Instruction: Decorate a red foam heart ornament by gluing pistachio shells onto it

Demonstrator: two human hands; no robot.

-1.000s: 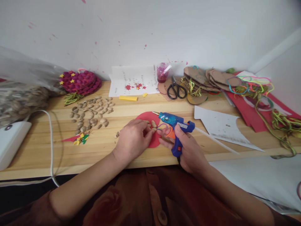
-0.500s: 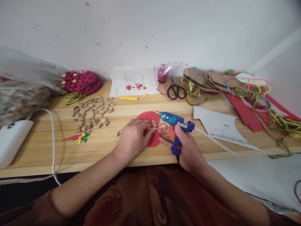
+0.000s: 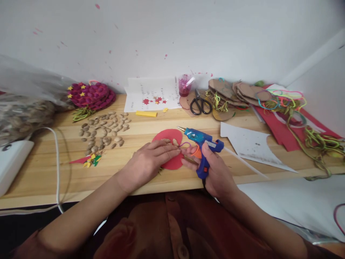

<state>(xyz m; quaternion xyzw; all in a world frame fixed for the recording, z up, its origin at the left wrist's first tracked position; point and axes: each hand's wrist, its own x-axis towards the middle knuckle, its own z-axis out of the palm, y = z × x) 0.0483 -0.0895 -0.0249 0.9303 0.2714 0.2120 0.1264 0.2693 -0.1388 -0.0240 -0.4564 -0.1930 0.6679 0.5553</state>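
My left hand [image 3: 145,160] lies flat with its fingers stretched over a red disc [image 3: 175,164] on the table. Small tan shell-like pieces [image 3: 175,142] show on the disc by the fingertips, partly hidden. My right hand [image 3: 218,174] grips a blue hot glue gun [image 3: 198,136], its metal nozzle pointing left above the disc's right edge. From the gun's back sticks a white glue stick [image 3: 245,162]. A thin purple loop [image 3: 185,143] runs from the disc towards my right fingers, which also reach near the disc's edge.
Loose tan shells [image 3: 104,131] are spread on the left, near coloured paper scraps [image 3: 93,160] and a white power bank-like box [image 3: 16,163] with a cable. Behind stand scissors [image 3: 201,104], a cup of purple liquid [image 3: 185,86] and stacked cardboard discs [image 3: 250,91]. Cut white paper [image 3: 248,145] lies right.
My left fingers have gone from a pinch at the shell pieces to lying flat across the disc. The glue gun stays in my right hand, almost unmoved.
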